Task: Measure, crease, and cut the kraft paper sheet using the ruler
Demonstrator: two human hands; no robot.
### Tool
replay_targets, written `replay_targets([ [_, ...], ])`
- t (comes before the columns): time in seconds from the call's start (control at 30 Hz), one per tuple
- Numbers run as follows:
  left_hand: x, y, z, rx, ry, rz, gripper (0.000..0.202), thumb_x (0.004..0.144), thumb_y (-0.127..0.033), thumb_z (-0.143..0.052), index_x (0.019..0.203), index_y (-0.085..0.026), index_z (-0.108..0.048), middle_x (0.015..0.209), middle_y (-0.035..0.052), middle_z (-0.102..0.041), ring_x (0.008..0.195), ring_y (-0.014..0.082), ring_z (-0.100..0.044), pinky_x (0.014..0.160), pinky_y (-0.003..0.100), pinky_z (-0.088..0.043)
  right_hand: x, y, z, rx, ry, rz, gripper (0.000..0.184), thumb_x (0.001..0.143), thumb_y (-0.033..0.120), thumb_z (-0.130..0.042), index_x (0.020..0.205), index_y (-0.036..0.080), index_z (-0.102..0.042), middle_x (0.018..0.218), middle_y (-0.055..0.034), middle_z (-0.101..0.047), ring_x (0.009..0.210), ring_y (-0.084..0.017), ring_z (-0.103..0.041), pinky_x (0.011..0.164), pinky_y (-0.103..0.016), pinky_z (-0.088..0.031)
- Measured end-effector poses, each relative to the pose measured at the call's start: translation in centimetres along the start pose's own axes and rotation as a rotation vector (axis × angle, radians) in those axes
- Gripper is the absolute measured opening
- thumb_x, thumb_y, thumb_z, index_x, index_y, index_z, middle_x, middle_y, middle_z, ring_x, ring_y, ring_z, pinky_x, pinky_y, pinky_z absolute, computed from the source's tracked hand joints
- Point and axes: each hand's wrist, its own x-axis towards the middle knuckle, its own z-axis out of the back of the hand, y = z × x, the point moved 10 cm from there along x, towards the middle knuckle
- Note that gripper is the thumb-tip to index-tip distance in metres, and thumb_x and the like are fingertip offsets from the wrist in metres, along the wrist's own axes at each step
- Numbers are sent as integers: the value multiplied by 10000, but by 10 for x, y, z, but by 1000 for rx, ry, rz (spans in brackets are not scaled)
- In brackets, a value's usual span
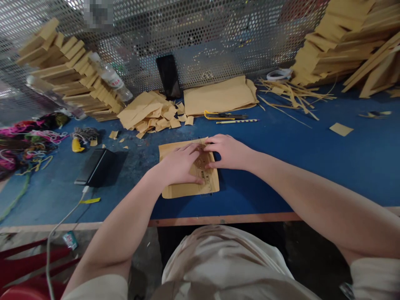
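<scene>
A clear plastic ruler (205, 178) with printed markings lies across the right part of a flat brown paper piece (175, 191), which looks like a folded envelope. My left hand (179, 164) spans the paper, its thumb and fingers spread along the ruler's left side and holding it. From the right, my right hand (229, 152) grips the ruler's upper part, with curved fingers and the thumb apart. Behind my hands lie a yellow-and-black utility knife (225, 116) and a patterned pencil (237, 121). The undersides of my fingers are partly hidden.
Brown paper stacks rise at the back left (71, 71) and back right (331, 46). Paper scraps (156, 114), brown sheets (218, 96), a leaning phone (168, 77) and thin paper strips (290, 93) line the back. A black device (96, 166) with a white cable is at left.
</scene>
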Motion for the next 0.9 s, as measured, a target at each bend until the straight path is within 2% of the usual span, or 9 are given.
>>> replay_targets([
  [0.13,0,1,-1,6,3,7,1052,778,-738,-742,1542,-99,-403,1673,201,-302,1531,370,-333,1222,471,-333,1,-2,0,11,-6,2,490,828,515,-784,1200,198,-754,1413,-156,-633,1264,-383,-572,1039,-565,-453],
  [0.27,0,1,0,15,-11,5,1031,784,-747,-724,1539,-116,-415,1667,190,-323,1526,366,-346,1211,459,-341,1,-5,7,77,-64,17,369,848,419,-773,1142,196,-767,1304,-126,-701,1187,-323,-638,1040,-484,-486],
  [0.33,0,3,-1,22,-11,16,1016,779,-753,-724,1524,-123,-440,1665,186,-329,1520,364,-358,1203,451,-348,1,-12,14,81,-116,-13,316,848,359,-764,1118,195,-770,1247,-113,-725,1153,-301,-661,1026,-448,-503],
  [0.43,1,4,-2,26,-5,27,1024,764,-760,-731,1516,-121,-458,1675,179,-312,1520,361,-361,1210,449,-339,-1,-24,24,33,-184,-75,281,830,311,-764,1078,181,-778,1240,-126,-720,1167,-316,-656,1029,-460,-502],
  [0.6,0,4,-2,22,2,37,1027,767,-772,-724,1519,-122,-466,1689,169,-284,1534,356,-339,1226,448,-317,-4,-32,34,-53,-214,-136,223,855,271,-700,1034,162,-776,1131,-128,-729,1071,-298,-667,971,-436,-515],
  [0.77,0,4,-2,33,22,48,1038,767,-770,-725,1538,-131,-450,1696,157,-265,1548,348,-313,1235,437,-305,-10,-47,40,-172,-178,-323,173,861,209,-618,938,158,-764,974,-117,-707,935,-279,-667,791,-389,-518],
  [0.9,1,5,-3,31,17,49,1081,765,-770,-728,1563,-117,-406,1696,165,-262,1552,345,-306,1242,428,-298,-11,-51,36,-171,-108,-353,171,878,264,-643,944,162,-763,991,-114,-704,926,-266,-665,786,-377,-509],
])
